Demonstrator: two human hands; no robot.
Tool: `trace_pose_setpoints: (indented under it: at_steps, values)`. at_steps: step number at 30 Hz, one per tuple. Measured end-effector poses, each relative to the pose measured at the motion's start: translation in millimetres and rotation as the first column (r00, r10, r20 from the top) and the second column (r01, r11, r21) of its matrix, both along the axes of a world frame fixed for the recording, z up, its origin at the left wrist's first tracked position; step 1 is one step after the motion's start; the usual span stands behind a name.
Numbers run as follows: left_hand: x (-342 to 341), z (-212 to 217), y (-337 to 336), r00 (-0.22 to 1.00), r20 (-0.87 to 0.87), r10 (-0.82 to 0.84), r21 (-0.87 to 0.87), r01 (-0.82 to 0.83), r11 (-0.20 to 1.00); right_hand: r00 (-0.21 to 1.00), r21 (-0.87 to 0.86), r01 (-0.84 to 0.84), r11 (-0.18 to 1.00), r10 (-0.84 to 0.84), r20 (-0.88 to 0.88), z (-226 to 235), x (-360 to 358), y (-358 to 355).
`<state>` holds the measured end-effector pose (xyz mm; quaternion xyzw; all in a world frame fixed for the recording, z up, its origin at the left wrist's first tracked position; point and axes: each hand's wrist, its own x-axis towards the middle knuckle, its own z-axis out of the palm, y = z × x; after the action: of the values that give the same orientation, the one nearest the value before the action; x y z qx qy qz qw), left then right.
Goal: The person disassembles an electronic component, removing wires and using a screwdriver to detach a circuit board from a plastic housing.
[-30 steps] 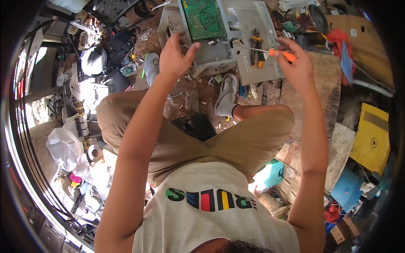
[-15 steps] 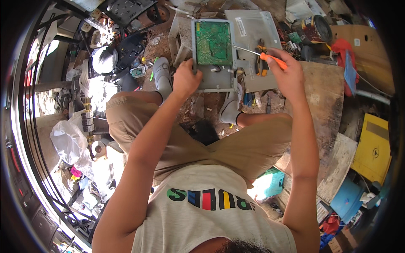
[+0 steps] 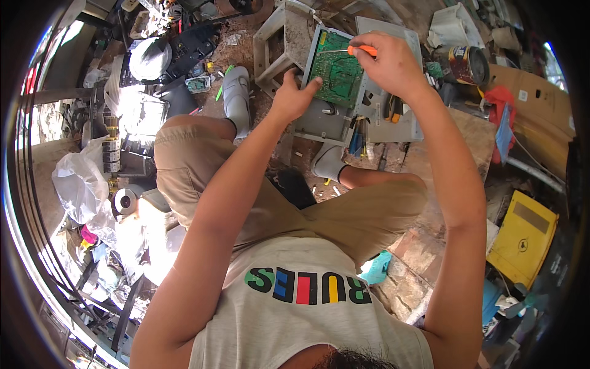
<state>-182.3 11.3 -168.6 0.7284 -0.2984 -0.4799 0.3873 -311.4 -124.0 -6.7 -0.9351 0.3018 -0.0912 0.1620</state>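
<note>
A green circuit board (image 3: 339,77) sits in a grey metal tray (image 3: 319,126), slanted in front of me. My left hand (image 3: 296,96) grips the tray's left edge, its thumb lying over the board's side. In my right hand (image 3: 393,64) is a screwdriver (image 3: 362,50) with an orange handle. Its thin shaft points left across the upper part of the board; whether the tip touches cannot be made out. Orange-and-black pliers (image 3: 393,111) lie on a flat grey panel (image 3: 409,126) just below my right hand, partly hidden.
A grey stool-like frame (image 3: 267,49) stands behind the tray. My feet in grey shoes (image 3: 236,101) flank the work. To the right are a wooden board (image 3: 464,138), a dark can (image 3: 468,64) and a yellow case (image 3: 523,240). Scrap parts and a clear plastic bag (image 3: 83,184) crowd the left.
The screwdriver has moved left and up, from beside the tray to over the board. The tray has turned clockwise and shifted right, and my left thumb now rests on the board's side.
</note>
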Motion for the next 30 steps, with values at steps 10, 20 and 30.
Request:
trace_pose_setpoints:
  at_steps: [10, 20, 30]
  values:
    - [-9.5, -14.9, -3.3, 0.991, 0.131, -0.015, -0.053, 0.022, 0.998, 0.984, 0.071, 0.053, 0.996, -0.040, -0.171, 3.7, 12.8, -0.6]
    - [-8.7, -13.6, -4.9, 0.989, 0.132, -0.069, -0.006, 0.070, 0.998, 0.976, 0.038, 0.003, 0.999, 0.005, -0.219, 9.8, 22.5, -6.9]
    - [-10.0, -10.8, -6.7, 0.994, 0.093, -0.057, -0.009, 0.058, 0.998, 0.891, 0.168, 0.053, 0.984, 0.029, -0.453, 13.1, 44.5, -21.6]
